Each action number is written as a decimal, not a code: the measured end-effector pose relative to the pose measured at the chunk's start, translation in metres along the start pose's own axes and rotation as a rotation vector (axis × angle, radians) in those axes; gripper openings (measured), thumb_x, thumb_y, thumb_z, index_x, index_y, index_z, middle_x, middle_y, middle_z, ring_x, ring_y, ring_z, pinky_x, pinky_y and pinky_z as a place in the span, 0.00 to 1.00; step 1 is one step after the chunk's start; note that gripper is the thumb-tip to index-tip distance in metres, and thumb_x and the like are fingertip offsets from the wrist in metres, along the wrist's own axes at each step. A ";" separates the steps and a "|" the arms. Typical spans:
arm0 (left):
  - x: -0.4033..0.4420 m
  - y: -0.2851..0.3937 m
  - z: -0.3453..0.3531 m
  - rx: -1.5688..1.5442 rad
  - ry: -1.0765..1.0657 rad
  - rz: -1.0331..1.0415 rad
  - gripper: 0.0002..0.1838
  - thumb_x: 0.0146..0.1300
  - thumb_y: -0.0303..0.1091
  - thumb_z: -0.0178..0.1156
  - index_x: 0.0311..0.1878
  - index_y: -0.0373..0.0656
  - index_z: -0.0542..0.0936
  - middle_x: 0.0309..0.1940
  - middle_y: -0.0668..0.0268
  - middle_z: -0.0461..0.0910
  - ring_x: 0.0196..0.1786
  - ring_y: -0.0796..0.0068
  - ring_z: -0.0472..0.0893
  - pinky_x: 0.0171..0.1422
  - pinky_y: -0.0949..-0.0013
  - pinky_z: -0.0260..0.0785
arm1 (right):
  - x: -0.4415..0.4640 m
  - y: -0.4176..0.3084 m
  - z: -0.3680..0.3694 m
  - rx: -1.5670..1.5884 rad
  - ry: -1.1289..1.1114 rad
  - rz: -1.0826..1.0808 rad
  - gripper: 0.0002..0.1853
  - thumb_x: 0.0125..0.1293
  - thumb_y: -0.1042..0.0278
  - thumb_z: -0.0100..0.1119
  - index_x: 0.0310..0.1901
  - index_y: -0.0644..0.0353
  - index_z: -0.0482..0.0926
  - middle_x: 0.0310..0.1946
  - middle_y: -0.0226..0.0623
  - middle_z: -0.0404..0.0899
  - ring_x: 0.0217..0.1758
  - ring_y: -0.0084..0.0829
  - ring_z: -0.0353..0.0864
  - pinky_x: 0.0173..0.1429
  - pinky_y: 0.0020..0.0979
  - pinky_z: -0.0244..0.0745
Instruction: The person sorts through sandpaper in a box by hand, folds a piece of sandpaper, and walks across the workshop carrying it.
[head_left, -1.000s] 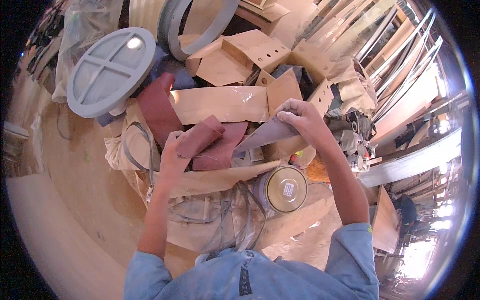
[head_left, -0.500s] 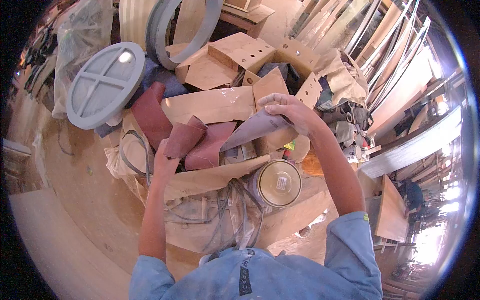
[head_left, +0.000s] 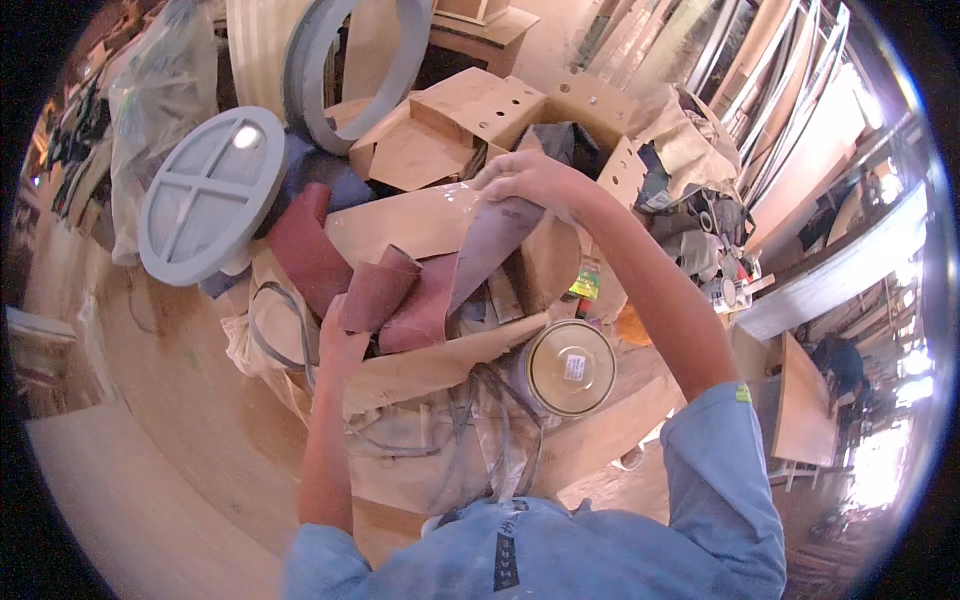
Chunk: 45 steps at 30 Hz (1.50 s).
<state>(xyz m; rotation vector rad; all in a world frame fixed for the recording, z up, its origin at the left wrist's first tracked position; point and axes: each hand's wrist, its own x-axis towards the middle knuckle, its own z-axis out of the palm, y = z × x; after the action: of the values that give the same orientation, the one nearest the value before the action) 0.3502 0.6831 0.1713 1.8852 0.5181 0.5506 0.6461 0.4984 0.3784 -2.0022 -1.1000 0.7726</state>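
Observation:
A long strip of red-brown sandpaper lies curled over an open cardboard box. My left hand is closed around a curled section of it, at the box's near left. The far right end of the strip, with its greyish printed back showing, hangs twisted from my right hand. The fingers of that hand are pinched over the strip's edge; their tips are partly hidden. Between my hands the sandpaper sags, its red grit side facing up.
A round can with a labelled lid stands at the box's near right. Grey cable loops in front. A grey round frame with a cross leans at left, behind it a grey ring. Boards lean at back right.
My right hand has moved left and slightly up, swinging the sandpaper's end more upright. My left hand keeps its hold on the curled section. The whole view has shifted a little.

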 end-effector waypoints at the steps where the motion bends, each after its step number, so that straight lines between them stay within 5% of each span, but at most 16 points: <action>1: -0.001 -0.003 0.000 0.009 -0.006 -0.009 0.18 0.61 0.27 0.66 0.55 0.37 0.79 0.47 0.57 0.82 0.53 0.62 0.82 0.59 0.66 0.71 | 0.013 0.001 0.002 -0.102 -0.050 -0.017 0.18 0.62 0.62 0.64 0.50 0.63 0.86 0.46 0.35 0.85 0.53 0.29 0.81 0.62 0.29 0.71; 17: 0.005 -0.001 0.001 0.005 0.011 -0.062 0.18 0.61 0.27 0.66 0.55 0.37 0.79 0.48 0.58 0.82 0.53 0.59 0.82 0.58 0.65 0.71 | 0.122 -0.015 0.033 -0.247 -0.305 0.067 0.15 0.56 0.67 0.71 0.46 0.61 0.88 0.41 0.37 0.88 0.46 0.32 0.85 0.54 0.34 0.78; 21: 0.007 -0.003 0.003 0.053 0.029 0.035 0.22 0.62 0.22 0.61 0.61 0.39 0.79 0.56 0.56 0.81 0.61 0.56 0.78 0.67 0.63 0.67 | 0.132 -0.026 0.038 -0.206 -0.314 0.091 0.15 0.56 0.68 0.71 0.46 0.60 0.88 0.41 0.37 0.88 0.46 0.32 0.85 0.53 0.35 0.78; 24: 0.007 0.000 0.001 0.100 0.020 0.085 0.27 0.62 0.17 0.54 0.66 0.41 0.77 0.60 0.56 0.80 0.66 0.55 0.75 0.73 0.62 0.62 | 0.145 -0.026 0.040 -0.296 -0.423 -0.184 0.14 0.55 0.68 0.71 0.45 0.60 0.88 0.41 0.37 0.88 0.46 0.32 0.85 0.52 0.35 0.78; 29: 0.000 -0.011 -0.002 0.160 0.123 0.210 0.31 0.59 0.13 0.47 0.67 0.40 0.77 0.63 0.56 0.79 0.68 0.58 0.75 0.75 0.62 0.62 | 0.146 -0.054 0.045 -0.271 -0.339 -0.102 0.13 0.55 0.70 0.71 0.43 0.60 0.88 0.41 0.37 0.88 0.44 0.32 0.85 0.50 0.34 0.78; 31: -0.006 -0.006 -0.005 -0.206 0.166 -0.076 0.28 0.61 0.13 0.48 0.65 0.36 0.78 0.60 0.58 0.81 0.64 0.66 0.78 0.71 0.65 0.65 | 0.143 -0.064 0.045 -0.252 -0.312 -0.109 0.12 0.55 0.71 0.70 0.42 0.61 0.89 0.40 0.37 0.88 0.43 0.32 0.85 0.50 0.34 0.78; 34: -0.009 0.003 -0.013 -0.262 0.157 -0.221 0.25 0.61 0.18 0.48 0.62 0.35 0.79 0.56 0.60 0.82 0.59 0.69 0.79 0.67 0.67 0.68 | 0.146 -0.065 0.050 -0.205 -0.259 -0.056 0.12 0.54 0.72 0.69 0.41 0.61 0.89 0.39 0.37 0.88 0.43 0.32 0.85 0.49 0.34 0.79; 36: -0.007 -0.008 -0.011 -0.286 0.153 -0.197 0.23 0.63 0.20 0.48 0.61 0.35 0.80 0.54 0.61 0.83 0.57 0.70 0.80 0.65 0.67 0.69 | 0.154 -0.055 0.052 -0.173 -0.225 -0.007 0.12 0.53 0.72 0.69 0.41 0.61 0.89 0.38 0.38 0.88 0.43 0.32 0.85 0.49 0.34 0.79; 39: -0.009 -0.002 -0.012 -0.247 0.145 -0.179 0.22 0.64 0.21 0.47 0.60 0.34 0.80 0.51 0.61 0.83 0.55 0.71 0.80 0.63 0.67 0.70 | 0.163 -0.046 0.051 -0.265 -0.327 -0.252 0.13 0.51 0.72 0.68 0.41 0.61 0.89 0.39 0.38 0.88 0.44 0.32 0.86 0.49 0.34 0.79; 45: -0.005 -0.007 -0.010 -0.228 0.108 -0.138 0.24 0.63 0.18 0.46 0.61 0.35 0.80 0.54 0.60 0.84 0.58 0.70 0.80 0.67 0.67 0.68 | 0.147 -0.059 0.048 -0.357 -0.238 -0.121 0.15 0.50 0.68 0.69 0.42 0.59 0.90 0.41 0.40 0.88 0.45 0.36 0.86 0.51 0.38 0.78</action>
<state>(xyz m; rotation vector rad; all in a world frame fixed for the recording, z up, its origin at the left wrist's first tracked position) 0.3392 0.6902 0.1671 1.5975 0.6239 0.5965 0.6499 0.6640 0.3750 -2.1452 -1.5758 0.8102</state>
